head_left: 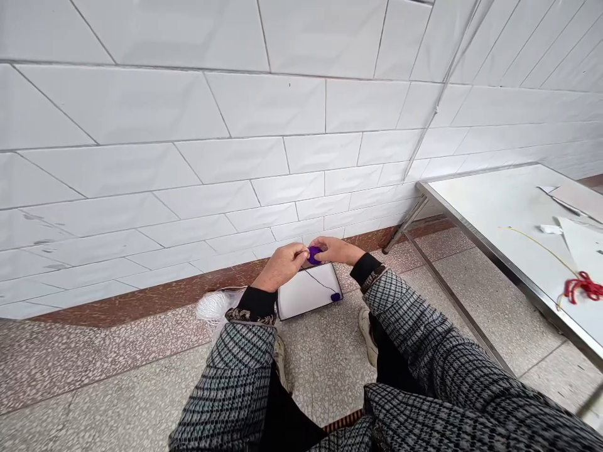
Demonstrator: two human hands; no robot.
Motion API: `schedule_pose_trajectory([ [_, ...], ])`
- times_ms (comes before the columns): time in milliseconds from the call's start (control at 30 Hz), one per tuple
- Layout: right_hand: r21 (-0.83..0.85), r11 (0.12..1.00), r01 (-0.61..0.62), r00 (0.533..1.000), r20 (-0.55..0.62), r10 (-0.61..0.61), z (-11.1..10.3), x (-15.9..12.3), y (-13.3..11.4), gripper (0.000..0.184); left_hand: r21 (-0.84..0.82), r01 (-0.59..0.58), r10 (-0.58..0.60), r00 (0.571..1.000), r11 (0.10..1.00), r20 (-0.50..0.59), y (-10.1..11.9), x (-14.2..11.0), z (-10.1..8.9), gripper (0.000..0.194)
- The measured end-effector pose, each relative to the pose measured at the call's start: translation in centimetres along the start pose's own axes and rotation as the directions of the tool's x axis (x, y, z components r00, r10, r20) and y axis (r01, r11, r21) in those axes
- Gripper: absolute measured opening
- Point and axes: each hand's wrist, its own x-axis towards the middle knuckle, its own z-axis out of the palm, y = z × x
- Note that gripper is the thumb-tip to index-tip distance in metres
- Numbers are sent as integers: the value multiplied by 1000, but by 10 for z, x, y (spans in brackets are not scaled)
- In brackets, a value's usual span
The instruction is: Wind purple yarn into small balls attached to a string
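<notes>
My right hand (336,250) curls its fingers around a small purple ball of yarn (315,254). Thumb and forefinger of my left hand (285,263) are pinched at the left edge of that ball, apparently on its yarn; the strand itself is too fine to see there. Below both hands a shallow white box or tray (301,294) with dark edges rests on the floor. In its right corner lies a second purple yarn ball (335,297). A thin dark strand (320,280) runs from that ball up toward my hands.
White yarn (213,307) in clear plastic lies on the floor by my left wrist. A metal-edged table (471,194) stands at right, bearing red cord (583,287), a yellow strand and papers. The tiled wall (264,188) is close in front. My shoes flank the box.
</notes>
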Motion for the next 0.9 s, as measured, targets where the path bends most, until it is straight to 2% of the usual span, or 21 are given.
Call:
schedule_pose_trajectory([
  [133,145,988,-58,976,216,26,-5,-6,-3,32,-15,2,-3,999,1000,-32,0,2,0,23],
  [233,355,932,-75,966,258,-20,-9,-11,-8,35,-21,47,-49,993,999,-110,-2,4,0,21],
  [333,529,846,-66,967,243,-77,-9,-13,-13,40,-29,97,-100,981,995,-165,-7,6,3,23],
  [400,607,794,-37,972,207,-113,-6,-11,-16,41,-29,126,-129,982,992,-141,-10,6,6,24],
  [533,706,701,98,995,-55,-83,-1,-2,-19,37,-35,130,-129,991,991,25,-6,4,13,26],
  [600,688,707,162,981,-192,-39,2,4,-17,34,-45,82,-76,990,996,118,-1,3,16,26],
  [667,569,802,182,954,-299,-4,4,7,-15,31,-52,32,-24,988,998,156,4,2,16,27],
  [733,374,920,118,941,-338,16,6,9,-11,31,-48,4,2,993,999,115,5,1,14,26],
  [800,200,980,10,970,-240,39,6,7,-8,30,-32,-3,4,1000,999,31,3,1,9,24],
  [867,107,992,-70,997,-23,73,5,3,-6,28,-22,-2,2,1000,1000,-3,-1,1,4,22],
  [900,91,992,-85,993,88,76,4,1,-5,28,-22,-1,1,1000,1000,-3,-3,0,1,22],
])
